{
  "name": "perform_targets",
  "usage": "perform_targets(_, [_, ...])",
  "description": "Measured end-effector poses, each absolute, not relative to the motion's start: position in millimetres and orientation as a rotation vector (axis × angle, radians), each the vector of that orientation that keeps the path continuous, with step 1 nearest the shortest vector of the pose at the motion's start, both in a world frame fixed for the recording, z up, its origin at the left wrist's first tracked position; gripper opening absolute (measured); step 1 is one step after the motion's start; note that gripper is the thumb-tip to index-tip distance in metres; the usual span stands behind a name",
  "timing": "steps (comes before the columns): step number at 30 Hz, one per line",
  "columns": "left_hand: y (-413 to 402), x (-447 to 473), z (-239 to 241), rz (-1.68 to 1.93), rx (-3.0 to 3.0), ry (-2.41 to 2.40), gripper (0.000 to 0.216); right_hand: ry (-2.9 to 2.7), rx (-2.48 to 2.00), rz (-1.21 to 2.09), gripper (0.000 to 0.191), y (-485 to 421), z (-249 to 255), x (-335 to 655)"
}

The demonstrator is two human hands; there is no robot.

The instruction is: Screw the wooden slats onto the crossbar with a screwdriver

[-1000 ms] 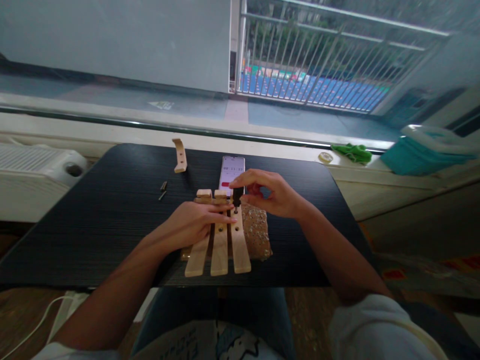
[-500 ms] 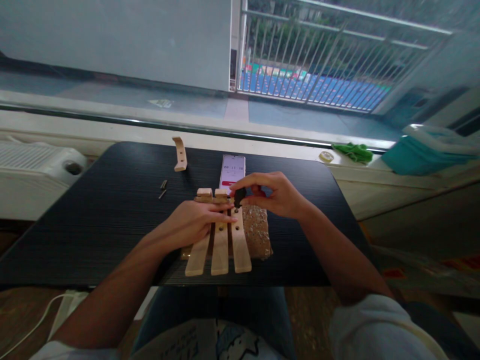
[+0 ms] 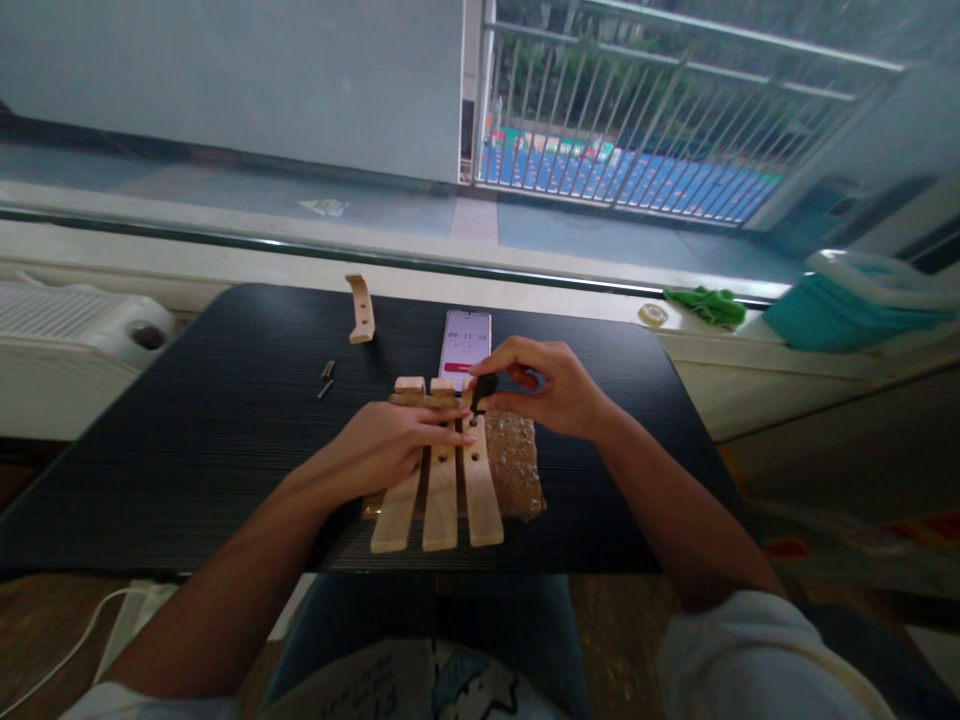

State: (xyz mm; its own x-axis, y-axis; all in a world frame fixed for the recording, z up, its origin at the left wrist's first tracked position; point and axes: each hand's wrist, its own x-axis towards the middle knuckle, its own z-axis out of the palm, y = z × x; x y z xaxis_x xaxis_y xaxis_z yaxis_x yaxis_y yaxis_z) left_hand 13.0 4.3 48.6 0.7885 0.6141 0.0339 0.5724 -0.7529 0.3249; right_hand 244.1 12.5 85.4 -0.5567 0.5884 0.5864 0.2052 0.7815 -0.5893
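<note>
Three pale wooden slats [image 3: 442,495] lie side by side on the black table [image 3: 225,430], joined near their far ends. My left hand [image 3: 390,440] lies flat on the slats with its fingers stretched out, pressing them down. My right hand [image 3: 551,385] is closed in a pinch on a small black tool [image 3: 480,392] that stands tilted over a hole in the rightmost slat. A clear plastic bag of small parts [image 3: 514,465] lies beside the slats, under my right wrist.
A phone [image 3: 465,345] with a lit screen lies just behind the slats. A curved wooden piece [image 3: 361,308] and two small metal screws [image 3: 326,378] lie at the far left. On the sill at the right are a green cloth [image 3: 705,303] and a teal bag [image 3: 840,310].
My right hand has turned slightly while gripping the black tool, and the tool now leans more to the right. My left hand and the slats have stayed in place.
</note>
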Motion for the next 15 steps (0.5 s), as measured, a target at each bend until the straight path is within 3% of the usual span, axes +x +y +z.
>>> perform_targets(15, [4.2,13.2,49.1,0.17,2.731,0.917,0.051,-2.06,-0.673,0.52,0.02,11.9,80.6,239.3])
